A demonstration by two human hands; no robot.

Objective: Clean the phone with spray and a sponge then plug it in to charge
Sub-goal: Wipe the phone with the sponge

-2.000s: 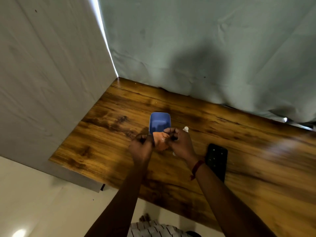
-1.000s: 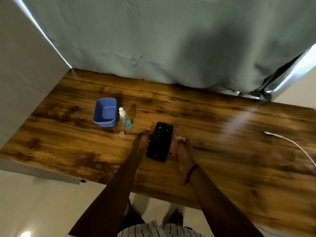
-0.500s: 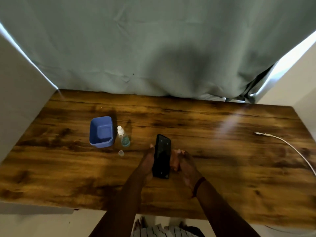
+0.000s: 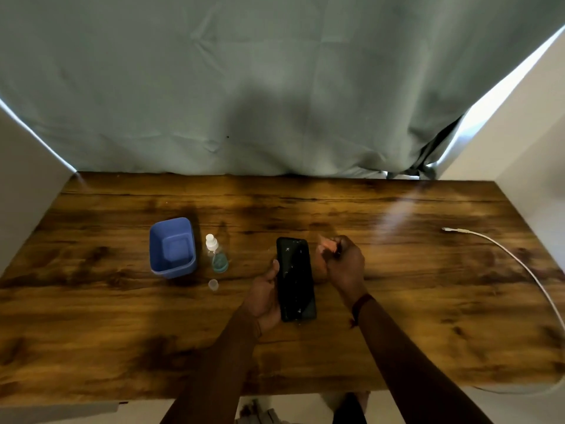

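The black phone is screen-up above the wooden table, speckled with white droplets. My left hand grips its left edge and underside. My right hand is just right of the phone's top, closed on a crumpled orange sponge that sticks out of the fist. A small clear spray bottle with teal liquid stands left of the phone, its loose cap on the table in front of it. The white charging cable lies at the far right, its plug pointing left.
A blue plastic tub stands left of the spray bottle. A grey-green curtain hangs behind the table. White walls flank both sides. The cable runs off the table's right front corner.
Both hands left the blue tub, where they squeezed the sponge, and went to the phone. My left hand lifted the phone; my right hand with the sponge moved off to its upper right.
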